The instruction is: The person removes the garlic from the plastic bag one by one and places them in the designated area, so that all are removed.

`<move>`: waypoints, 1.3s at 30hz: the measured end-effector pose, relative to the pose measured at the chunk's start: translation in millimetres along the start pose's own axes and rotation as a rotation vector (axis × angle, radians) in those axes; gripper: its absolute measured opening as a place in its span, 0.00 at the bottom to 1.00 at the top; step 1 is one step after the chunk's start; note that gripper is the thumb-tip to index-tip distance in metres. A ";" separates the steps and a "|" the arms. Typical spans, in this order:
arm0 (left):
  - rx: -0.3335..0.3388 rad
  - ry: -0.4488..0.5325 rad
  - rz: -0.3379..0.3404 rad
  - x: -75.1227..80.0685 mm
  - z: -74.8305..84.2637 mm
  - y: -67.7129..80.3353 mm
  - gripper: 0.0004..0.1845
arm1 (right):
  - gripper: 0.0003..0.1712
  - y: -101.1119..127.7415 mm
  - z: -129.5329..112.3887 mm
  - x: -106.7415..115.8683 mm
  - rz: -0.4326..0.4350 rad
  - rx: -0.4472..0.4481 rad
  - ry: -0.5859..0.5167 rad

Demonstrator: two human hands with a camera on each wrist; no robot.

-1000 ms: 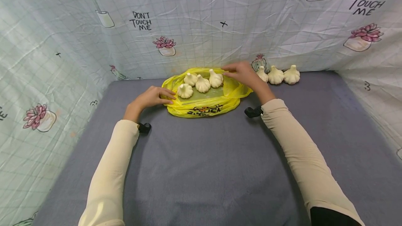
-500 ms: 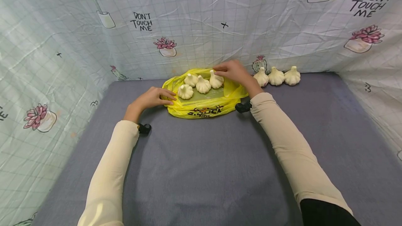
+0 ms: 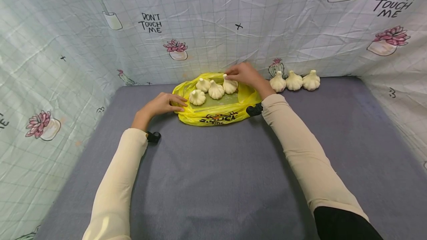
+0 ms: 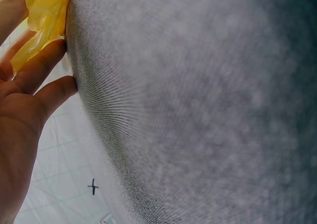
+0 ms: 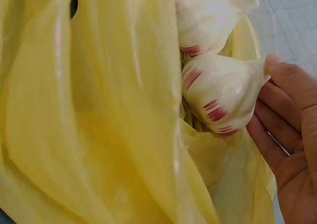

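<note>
In the head view a yellow plastic bag with black print lies open near the back of the table. Several white garlic bulbs sit inside it. My right hand reaches over the bag's right side and pinches the stem of the rightmost garlic bulb. In the right wrist view, thumb and fingers meet at that garlic bulb, which has purple streaks. My left hand holds the bag's left edge. The left wrist view has yellow plastic between the fingers, with two fingertips near the table.
Three more garlic bulbs stand in a row at the back, right of the bag. Grey cloth covers the table. A printed sheet hangs close behind the bag and along both sides.
My right hand has moved left from the bag's right rim to the rightmost garlic bulb inside and taken its stem. My left hand stays at the left edge.
</note>
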State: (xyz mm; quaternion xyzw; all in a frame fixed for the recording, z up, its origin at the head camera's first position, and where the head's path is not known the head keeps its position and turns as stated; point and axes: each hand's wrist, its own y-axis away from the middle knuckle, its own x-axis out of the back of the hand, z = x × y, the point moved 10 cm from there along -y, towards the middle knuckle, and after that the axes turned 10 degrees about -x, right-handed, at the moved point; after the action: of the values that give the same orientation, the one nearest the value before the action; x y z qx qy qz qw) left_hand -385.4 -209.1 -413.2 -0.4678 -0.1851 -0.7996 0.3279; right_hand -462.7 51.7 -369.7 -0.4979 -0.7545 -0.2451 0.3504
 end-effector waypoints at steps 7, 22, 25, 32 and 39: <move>0.009 0.009 0.013 0.1 -0.8 1.0 0.14 | 0.17 1.0 -2.5 2.4 0.032 0.016 -0.001; -0.005 -0.003 0.003 -0.2 1.1 4.5 0.16 | 0.14 20.6 -18.1 9.8 0.040 0.131 0.005; 0.003 -0.005 0.000 -1.3 0.6 4.4 0.16 | 0.13 27.7 -23.7 12.3 0.044 0.189 0.018; 0.015 -0.004 0.003 -1.2 0.7 2.2 0.16 | 0.14 46.0 -30.9 19.5 0.067 0.249 0.003; 0.011 -0.005 0.004 -0.9 0.0 1.4 0.16 | 0.12 62.6 -42.1 23.6 0.114 0.344 0.036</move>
State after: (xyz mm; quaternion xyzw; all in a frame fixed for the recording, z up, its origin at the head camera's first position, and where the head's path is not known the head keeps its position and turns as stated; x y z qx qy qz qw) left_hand -384.0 -209.8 -414.0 -0.4682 -0.1895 -0.7968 0.3317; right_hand -399.0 59.2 -323.5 -0.4680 -0.7495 -0.1011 0.4571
